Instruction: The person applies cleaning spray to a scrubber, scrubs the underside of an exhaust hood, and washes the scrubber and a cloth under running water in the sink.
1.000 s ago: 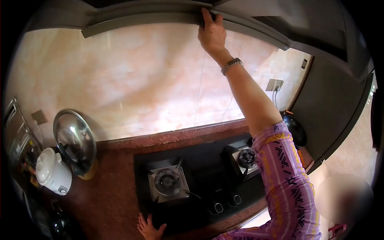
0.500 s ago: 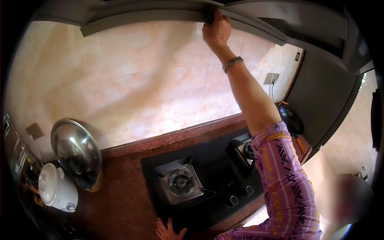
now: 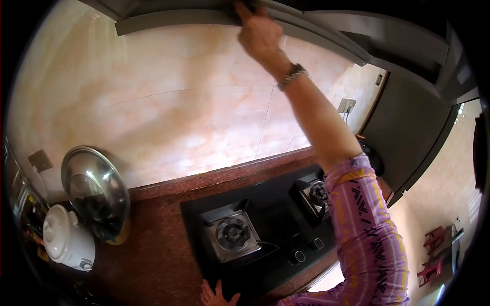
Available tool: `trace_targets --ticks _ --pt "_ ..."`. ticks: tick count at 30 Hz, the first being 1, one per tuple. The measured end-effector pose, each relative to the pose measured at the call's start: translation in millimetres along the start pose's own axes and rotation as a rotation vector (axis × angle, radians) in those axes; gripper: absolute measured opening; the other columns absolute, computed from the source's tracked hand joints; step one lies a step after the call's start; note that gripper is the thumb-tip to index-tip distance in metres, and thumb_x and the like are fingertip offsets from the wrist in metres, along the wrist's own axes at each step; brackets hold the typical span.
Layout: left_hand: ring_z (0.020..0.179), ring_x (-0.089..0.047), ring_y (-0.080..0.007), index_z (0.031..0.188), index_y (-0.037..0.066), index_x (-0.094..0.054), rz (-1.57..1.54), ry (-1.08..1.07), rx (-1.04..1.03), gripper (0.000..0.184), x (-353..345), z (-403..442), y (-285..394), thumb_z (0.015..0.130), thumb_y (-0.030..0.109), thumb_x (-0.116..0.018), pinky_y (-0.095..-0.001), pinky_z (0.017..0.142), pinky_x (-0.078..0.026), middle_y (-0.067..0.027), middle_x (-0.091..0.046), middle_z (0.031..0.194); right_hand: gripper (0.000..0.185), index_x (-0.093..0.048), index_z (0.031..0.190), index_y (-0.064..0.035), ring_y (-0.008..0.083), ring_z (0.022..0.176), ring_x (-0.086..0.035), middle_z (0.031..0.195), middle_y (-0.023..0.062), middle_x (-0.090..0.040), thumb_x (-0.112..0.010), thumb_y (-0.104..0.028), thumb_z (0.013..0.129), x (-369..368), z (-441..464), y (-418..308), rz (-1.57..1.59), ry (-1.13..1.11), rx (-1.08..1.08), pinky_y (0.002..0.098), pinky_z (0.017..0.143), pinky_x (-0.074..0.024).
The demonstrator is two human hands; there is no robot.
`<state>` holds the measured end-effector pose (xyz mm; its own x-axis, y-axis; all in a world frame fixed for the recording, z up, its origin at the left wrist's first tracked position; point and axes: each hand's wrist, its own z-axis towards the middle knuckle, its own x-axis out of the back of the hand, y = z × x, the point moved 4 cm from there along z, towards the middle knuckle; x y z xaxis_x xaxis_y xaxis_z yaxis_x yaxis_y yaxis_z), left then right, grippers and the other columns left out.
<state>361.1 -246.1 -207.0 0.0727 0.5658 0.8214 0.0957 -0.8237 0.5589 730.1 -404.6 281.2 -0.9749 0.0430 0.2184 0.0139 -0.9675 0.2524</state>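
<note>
My right hand (image 3: 261, 36) is raised to the lower front edge of the grey range hood (image 3: 178, 21). Its fingers close around a small dark object (image 3: 249, 5), pressed against the hood; blur and the frame's top edge hide what kind it is. A watch-like metal band (image 3: 292, 76) circles that wrist, and the purple patterned sleeve ends near the elbow. Low in view, my left hand (image 3: 218, 296) rests with fingers spread at the front left edge of the black gas stove (image 3: 275, 204), holding nothing.
A white rice cooker (image 3: 69, 239) and a large metal lid (image 3: 97, 183) leaning on the wall stand on the reddish counter (image 3: 153, 229) at left. A dark wok (image 3: 373, 157) sits behind my right arm. Wall sockets (image 3: 346, 105) and red stools (image 3: 433, 270) are at right.
My right hand has slid left along the hood edge with the dark object. My left hand stays at the stove's edge. The view has shifted slightly, and red stools now show at right.
</note>
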Motion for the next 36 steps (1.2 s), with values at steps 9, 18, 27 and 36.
trace_targets --ticks 9,18,27,36 --pt "0.128 -0.019 -0.0387 0.132 0.017 -0.037 0.009 0.012 -0.019 0.075 -2.9 -1.5 -3.7 0.069 0.048 -0.065 -0.0513 0.101 -0.018 -0.0218 -0.017 0.141 0.039 -0.055 0.108 -0.0236 0.0361 0.085 -0.058 0.096 0.0194 -0.058 -0.055 -0.015 0.070 -17.4 -26.7 122.8 0.070 0.025 -0.466 0.0444 0.069 -0.0483" --pt "0.128 -0.019 -0.0389 0.131 0.015 -0.037 -0.007 -0.030 -0.008 0.073 4.1 -3.2 -1.3 0.070 0.044 -0.065 -0.0497 0.102 -0.018 -0.0217 -0.017 0.141 0.028 -0.056 0.092 -0.0073 0.0373 0.086 -0.057 0.092 0.0238 -0.057 -0.055 -0.010 0.064 -1.6 2.6 6.8 0.350 0.027 -0.361 0.0427 0.074 -0.0479" --pt "0.127 -0.020 -0.0397 0.130 0.015 -0.038 -0.007 -0.019 -0.014 0.071 1.9 -2.3 2.7 0.071 0.044 -0.065 -0.0501 0.101 -0.018 -0.0223 -0.019 0.140 0.040 -0.053 0.104 -0.0150 0.0373 0.085 -0.058 0.097 0.0216 -0.057 -0.052 -0.006 0.065 -1.4 -5.1 51.7 0.216 -0.098 -0.315 0.0456 0.072 -0.0484" --pt "0.125 -0.023 -0.0408 0.130 0.016 -0.037 0.031 0.000 -0.026 0.073 2.9 0.4 6.4 0.070 0.045 -0.065 -0.0502 0.101 -0.021 -0.0231 -0.020 0.139 0.054 -0.043 0.117 -0.0179 0.0392 0.078 -0.058 0.097 0.0221 -0.047 -0.060 -0.008 0.067 -7.7 -36.4 122.2 0.108 0.031 -0.427 0.0432 0.064 -0.0491"
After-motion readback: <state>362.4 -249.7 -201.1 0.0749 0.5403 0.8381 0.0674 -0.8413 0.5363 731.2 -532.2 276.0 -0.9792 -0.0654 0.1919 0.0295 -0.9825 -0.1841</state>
